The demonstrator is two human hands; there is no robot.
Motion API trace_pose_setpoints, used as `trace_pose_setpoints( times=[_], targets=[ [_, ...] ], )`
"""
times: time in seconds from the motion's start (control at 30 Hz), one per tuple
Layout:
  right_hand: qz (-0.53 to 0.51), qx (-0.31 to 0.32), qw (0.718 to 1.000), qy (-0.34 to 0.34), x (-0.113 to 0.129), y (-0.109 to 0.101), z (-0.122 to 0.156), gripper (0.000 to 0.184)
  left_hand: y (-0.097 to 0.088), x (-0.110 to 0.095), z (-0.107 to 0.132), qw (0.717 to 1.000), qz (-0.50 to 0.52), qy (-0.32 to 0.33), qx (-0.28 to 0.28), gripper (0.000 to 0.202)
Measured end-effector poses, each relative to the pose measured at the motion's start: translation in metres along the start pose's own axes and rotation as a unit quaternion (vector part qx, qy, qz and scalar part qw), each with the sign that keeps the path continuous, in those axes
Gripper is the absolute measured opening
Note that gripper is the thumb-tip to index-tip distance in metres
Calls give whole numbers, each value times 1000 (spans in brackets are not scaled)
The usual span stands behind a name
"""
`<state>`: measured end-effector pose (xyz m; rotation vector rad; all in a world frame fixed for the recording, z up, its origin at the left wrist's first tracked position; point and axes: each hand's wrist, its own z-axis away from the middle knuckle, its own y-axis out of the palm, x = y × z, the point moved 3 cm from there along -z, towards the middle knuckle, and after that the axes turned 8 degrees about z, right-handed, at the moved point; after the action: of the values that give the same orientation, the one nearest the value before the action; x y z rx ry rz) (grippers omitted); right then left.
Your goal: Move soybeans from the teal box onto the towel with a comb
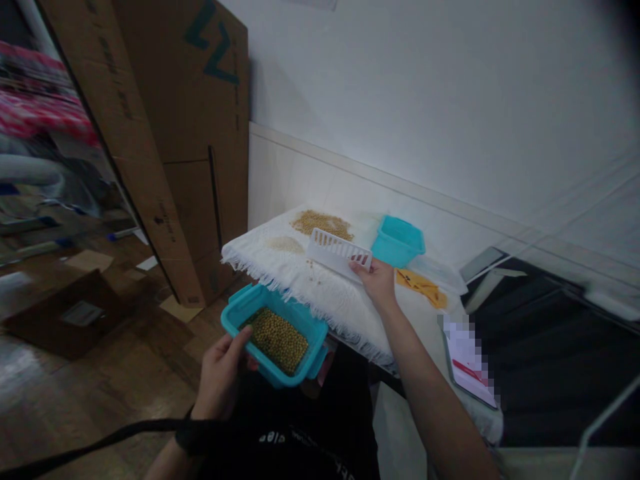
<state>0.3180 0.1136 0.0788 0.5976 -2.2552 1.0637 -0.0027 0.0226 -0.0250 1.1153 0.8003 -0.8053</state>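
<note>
My left hand (pixel 223 373) grips the near corner of a teal plastic container (pixel 273 337) filled with small yellowish beans, held below the table's edge. My right hand (pixel 376 280) holds one end of a white slotted plastic scraper (pixel 337 253) standing on a white fringed towel (pixel 310 287). A pile of beans (pixel 320 223) lies on the towel beyond the scraper, and a smaller pale heap (pixel 285 245) sits to its left. A few loose beans lie in front of the scraper.
A second teal container (pixel 397 241) stands at the towel's far right. Yellow paper (pixel 423 287) and a booklet (pixel 467 363) lie to the right on the table. Tall cardboard boxes (pixel 170 133) lean at left; the wall runs behind.
</note>
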Motion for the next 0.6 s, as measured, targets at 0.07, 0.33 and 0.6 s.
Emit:
trace_pose_setpoints(
  times=[0.07, 0.33, 0.6],
  targets=[
    [-10, 5, 1000, 0, 0, 0, 0, 34, 1, -1, 1, 1000, -1, -1, 3, 36],
    [-35, 39, 998, -18, 2, -4, 1, 32, 4, -6, 3, 1000, -4, -5, -11, 37],
    [-30, 45, 999, 0, 2, -4, 0, 35, 5, -8, 5, 1000, -10, 2, -5, 35]
  ],
)
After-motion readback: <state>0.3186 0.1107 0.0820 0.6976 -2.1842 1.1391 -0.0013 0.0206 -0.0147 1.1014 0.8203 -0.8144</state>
